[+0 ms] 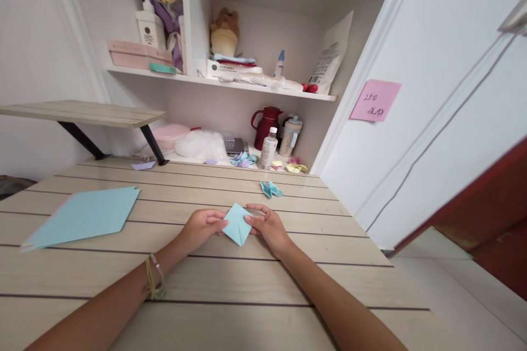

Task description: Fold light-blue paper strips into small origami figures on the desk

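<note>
Left hand (201,229) and right hand (269,229) are pinching folded paper (237,221) by opposite corners, likely mid-fold, next crease probably needing aligned edges.

The left grip (201,228) and right grip (270,230) hold folded blue paper (237,224) over a slatted table (247,279).

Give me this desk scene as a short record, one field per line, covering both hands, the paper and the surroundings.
Left hand: pinching the left corner of the folded blue paper
Right hand: holding its right corner, thumb on top
Paper shape: small diamond, crease running to the near corner
Table, left side: larger blue sheets
Table, beyond right hand: small blue folded piece
Behind table: red jug, clear bottle
Right wall: pink note, handwritten
</note>
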Available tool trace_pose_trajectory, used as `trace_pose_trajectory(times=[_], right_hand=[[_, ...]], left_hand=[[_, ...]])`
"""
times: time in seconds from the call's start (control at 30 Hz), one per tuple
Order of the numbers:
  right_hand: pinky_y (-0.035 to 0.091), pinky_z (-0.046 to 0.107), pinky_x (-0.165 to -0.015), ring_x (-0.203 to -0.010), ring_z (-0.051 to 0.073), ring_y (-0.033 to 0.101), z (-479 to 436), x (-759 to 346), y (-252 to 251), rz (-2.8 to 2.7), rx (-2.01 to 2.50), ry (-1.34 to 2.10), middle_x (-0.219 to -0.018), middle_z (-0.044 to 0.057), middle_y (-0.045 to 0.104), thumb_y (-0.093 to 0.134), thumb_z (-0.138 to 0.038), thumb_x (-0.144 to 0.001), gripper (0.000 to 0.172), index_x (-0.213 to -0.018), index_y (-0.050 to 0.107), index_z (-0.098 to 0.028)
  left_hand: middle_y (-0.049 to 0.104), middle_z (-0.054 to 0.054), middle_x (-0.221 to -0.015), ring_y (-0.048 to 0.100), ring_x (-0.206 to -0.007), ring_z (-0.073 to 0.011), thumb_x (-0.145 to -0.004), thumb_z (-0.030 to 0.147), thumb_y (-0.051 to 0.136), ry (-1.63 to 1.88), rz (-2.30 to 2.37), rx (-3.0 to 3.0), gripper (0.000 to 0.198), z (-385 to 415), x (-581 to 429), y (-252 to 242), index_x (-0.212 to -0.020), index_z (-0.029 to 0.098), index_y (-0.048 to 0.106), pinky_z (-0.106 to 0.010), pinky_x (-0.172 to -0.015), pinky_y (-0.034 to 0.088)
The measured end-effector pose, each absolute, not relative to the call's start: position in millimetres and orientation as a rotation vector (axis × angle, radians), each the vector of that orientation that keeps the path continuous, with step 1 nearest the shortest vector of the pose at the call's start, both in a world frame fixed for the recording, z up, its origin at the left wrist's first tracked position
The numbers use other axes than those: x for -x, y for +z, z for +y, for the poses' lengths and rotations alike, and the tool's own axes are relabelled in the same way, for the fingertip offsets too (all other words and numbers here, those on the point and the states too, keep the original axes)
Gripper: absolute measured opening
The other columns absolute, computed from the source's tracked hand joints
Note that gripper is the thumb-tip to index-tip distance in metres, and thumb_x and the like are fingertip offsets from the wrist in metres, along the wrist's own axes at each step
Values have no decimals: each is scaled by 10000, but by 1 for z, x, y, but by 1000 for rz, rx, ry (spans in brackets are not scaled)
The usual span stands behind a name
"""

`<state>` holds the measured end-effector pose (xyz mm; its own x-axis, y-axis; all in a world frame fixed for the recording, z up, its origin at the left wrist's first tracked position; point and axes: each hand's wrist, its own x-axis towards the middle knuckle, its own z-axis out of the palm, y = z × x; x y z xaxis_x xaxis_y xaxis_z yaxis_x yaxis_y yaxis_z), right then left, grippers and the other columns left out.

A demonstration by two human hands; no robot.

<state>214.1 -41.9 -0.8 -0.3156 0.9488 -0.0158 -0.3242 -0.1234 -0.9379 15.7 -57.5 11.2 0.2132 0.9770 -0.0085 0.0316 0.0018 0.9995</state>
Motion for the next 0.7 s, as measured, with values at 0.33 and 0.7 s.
trace_pose_trajectory(times=[0.33, 0.7], right_hand=[[508, 392, -735, -707, 176, 638, -44, -219, 3, -1208, 748, 1703, -667, 8, 679, 701, -316, -669, 642, -1237, 435, -179], [457, 348, -782, -794, 187, 614, -50, -218, 0, -1582, 695, 1566, -846, 33, 683, 724, -304, -610, 381, -967, 659, -190]], left_hand=[[637, 3, -595, 585, -436, -112, -651, 317, 689, 931, 999, -1368, 409, -60, -13, 8, -990, 126, 563, -213, -442, 449], [615, 11, -667, 544, -532, -97, -667, 290, 663, 1116, 966, -1430, 206, -58, -13, 9, -800, 141, 617, -187, -487, 414]])
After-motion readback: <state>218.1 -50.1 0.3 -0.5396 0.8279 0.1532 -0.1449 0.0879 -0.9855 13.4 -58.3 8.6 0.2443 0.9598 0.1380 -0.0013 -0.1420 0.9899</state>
